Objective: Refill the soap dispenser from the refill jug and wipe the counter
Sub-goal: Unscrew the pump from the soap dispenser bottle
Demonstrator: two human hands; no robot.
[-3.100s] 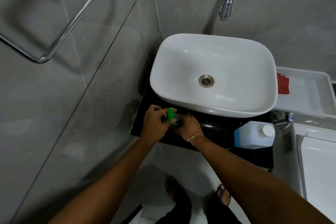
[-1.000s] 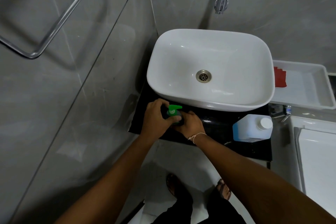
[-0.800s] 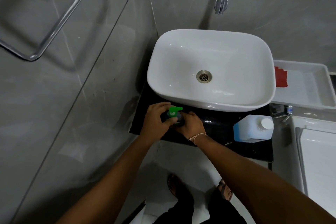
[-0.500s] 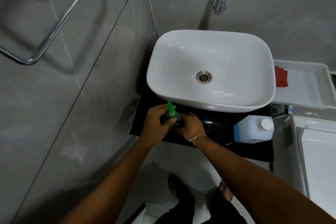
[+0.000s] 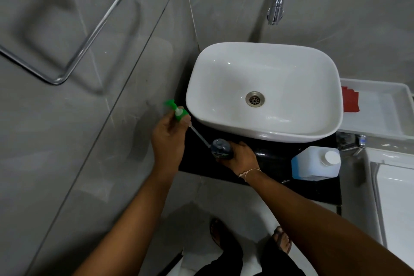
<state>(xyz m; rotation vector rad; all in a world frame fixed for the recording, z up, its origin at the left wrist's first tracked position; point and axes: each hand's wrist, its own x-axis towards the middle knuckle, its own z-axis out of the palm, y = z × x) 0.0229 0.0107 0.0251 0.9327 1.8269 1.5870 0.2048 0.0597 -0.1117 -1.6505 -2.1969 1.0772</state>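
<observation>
View from a head cam, looking down at a bathroom counter. The left hand is raised off to the left of the basin, fingers pinched round the green pump head, which is out of the bottle; its thin white dip tube slants down-right toward the bottle mouth, tip near or at the rim, can't tell which. The pump is motion-blurred. The right hand wraps closed around the dark soap dispenser bottle, which stands on the black counter just in front of the white basin. Bottle mouth is uncapped. A thin string band sits on the right wrist.

The refill jug, translucent w/ blue liquid and a white cap still on, lies on its side at the counter's right end, well apart from both hands. Behind it, a white tray holds 1 red cloth. A chrome tap sticks out from the grey tiled wall above the basin.
</observation>
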